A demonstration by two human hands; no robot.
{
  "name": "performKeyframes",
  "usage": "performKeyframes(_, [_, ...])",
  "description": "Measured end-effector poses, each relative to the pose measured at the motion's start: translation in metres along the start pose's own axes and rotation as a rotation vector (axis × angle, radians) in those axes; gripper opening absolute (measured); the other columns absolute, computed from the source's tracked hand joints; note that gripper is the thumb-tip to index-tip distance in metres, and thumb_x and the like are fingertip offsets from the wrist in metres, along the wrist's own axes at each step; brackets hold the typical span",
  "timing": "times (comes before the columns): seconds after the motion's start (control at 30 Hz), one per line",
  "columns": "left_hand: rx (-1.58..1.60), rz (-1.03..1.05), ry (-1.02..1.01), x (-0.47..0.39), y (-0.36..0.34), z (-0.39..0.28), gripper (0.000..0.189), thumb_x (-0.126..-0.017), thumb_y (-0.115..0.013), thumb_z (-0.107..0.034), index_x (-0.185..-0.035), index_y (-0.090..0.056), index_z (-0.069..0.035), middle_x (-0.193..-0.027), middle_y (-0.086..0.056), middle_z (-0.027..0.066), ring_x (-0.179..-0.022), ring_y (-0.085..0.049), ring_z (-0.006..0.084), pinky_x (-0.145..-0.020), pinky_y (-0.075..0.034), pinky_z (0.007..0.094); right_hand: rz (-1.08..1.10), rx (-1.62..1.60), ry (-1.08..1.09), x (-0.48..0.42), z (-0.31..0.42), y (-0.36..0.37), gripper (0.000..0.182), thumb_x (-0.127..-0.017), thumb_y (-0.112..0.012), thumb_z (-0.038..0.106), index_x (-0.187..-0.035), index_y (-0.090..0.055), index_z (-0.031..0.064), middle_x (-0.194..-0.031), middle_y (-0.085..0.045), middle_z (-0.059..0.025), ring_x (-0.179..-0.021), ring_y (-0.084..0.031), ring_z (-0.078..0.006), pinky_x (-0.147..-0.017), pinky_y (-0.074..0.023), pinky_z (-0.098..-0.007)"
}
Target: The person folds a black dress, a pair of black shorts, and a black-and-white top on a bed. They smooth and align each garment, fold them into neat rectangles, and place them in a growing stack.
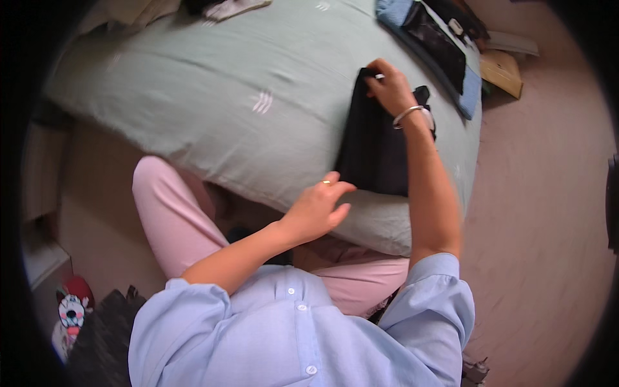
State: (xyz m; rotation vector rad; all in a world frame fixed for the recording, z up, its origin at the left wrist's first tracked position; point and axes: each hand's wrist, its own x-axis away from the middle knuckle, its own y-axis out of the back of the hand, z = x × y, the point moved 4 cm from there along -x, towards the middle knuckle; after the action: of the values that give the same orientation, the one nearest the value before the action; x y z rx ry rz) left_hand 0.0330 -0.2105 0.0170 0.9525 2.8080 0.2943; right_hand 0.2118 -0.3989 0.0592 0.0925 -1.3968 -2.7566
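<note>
A folded black garment (pixel 372 150) lies on the pale green bed cover (pixel 203 96), near the bed's right side. At its far left corner my right hand (pixel 389 84) pinches the fabric between thumb and fingers. That wrist wears a silver bracelet. My left hand (pixel 314 208), with a gold ring, is by the garment's near left corner. Its thumb and fingers are apart, and the index fingertip is at the cloth's edge; whether it touches cannot be told. My right forearm hides part of the garment's right side, where dark gathered cloth and a pale patch show.
Blue and black folded clothing (pixel 435 48) lies along the bed's far right edge. Beyond it a yellowish-brown packet (pixel 503 72) is near the floor (pixel 532 193). Light cloth (pixel 237 8) rests at the far edge. Below left are a dark furry item (pixel 106 334) and a cartoon-faced item (pixel 71 312).
</note>
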Motion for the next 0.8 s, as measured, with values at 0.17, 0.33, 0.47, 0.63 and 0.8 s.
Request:
performKeyframes(0.17, [0.053, -0.079, 0.122, 0.015, 0.043, 0.011, 0.026, -0.083, -0.057, -0.002, -0.108, -0.061, 0.003, -0.096, -0.055, 0.0125, -0.089, -0.063, 0.0222, -0.083, -0.049, 0.03, -0.185, 0.003, 0.027, -0.007, 0.007, -0.027, 0.017, -0.08, -0.063, 0.008, -0.095, -0.06, 0.0027, -0.086, -0.066, -0.0191, -0.075, -0.065, -0.0349, -0.07, -0.0511, -0.0412])
performKeyframes(0.33, [0.401, -0.101, 0.299, 0.024, 0.061, 0.031, 0.025, -0.086, -0.052, 0.002, -0.109, -0.062, 0.0, -0.117, -0.053, 0.0062, -0.099, -0.059, 0.014, -0.083, -0.048, 0.0246, -0.318, 0.028, 0.127, -0.001, 0.026, -0.048, 0.029, -0.079, -0.062, 0.007, -0.107, -0.055, 0.0056, -0.108, -0.058, -0.0152, -0.089, -0.061, -0.0373, -0.075, -0.0508, -0.0444])
performKeyframes(0.47, [-0.098, -0.299, -0.006, 0.01, 0.09, -0.02, 0.033, -0.08, -0.051, 0.008, -0.111, -0.06, -0.001, -0.117, -0.053, 0.0102, -0.103, -0.058, 0.0209, -0.081, -0.048, 0.0276, -0.4, -0.055, 0.277, 0.056, 0.047, -0.019, 0.035, -0.081, -0.058, 0.003, -0.115, -0.05, 0.0043, -0.117, -0.052, -0.0161, -0.091, -0.06, -0.0352, -0.079, -0.0513, -0.0418])
performKeyframes(0.63, [-0.404, -0.189, -0.419, -0.093, 0.04, -0.045, 0.037, -0.081, -0.05, 0.007, -0.117, -0.056, 0.001, -0.122, -0.056, 0.0182, -0.12, -0.051, 0.0322, -0.101, -0.04, 0.0376, -0.393, 0.198, 0.372, 0.107, 0.02, -0.001, 0.046, -0.084, -0.061, 0.01, -0.127, -0.047, 0.0025, -0.132, -0.05, -0.0132, -0.119, -0.051, -0.0308, -0.099, -0.0422, -0.0398])
performKeyframes(0.8, [-1.035, -0.096, -0.285, -0.139, 0.032, 0.038, 0.057, -0.091, -0.054, -0.037, -0.14, -0.041, -0.011, -0.148, -0.037, 0.0022, -0.137, -0.032, 0.0188, -0.112, -0.024, 0.0427, -0.18, 0.531, 0.169, 0.112, -0.041, -0.021, 0.057, -0.092, -0.051, 0.04, -0.139, -0.041, 0.0075, -0.147, -0.037, -0.0066, -0.139, -0.029, -0.0211, -0.114, -0.0204, -0.0416])
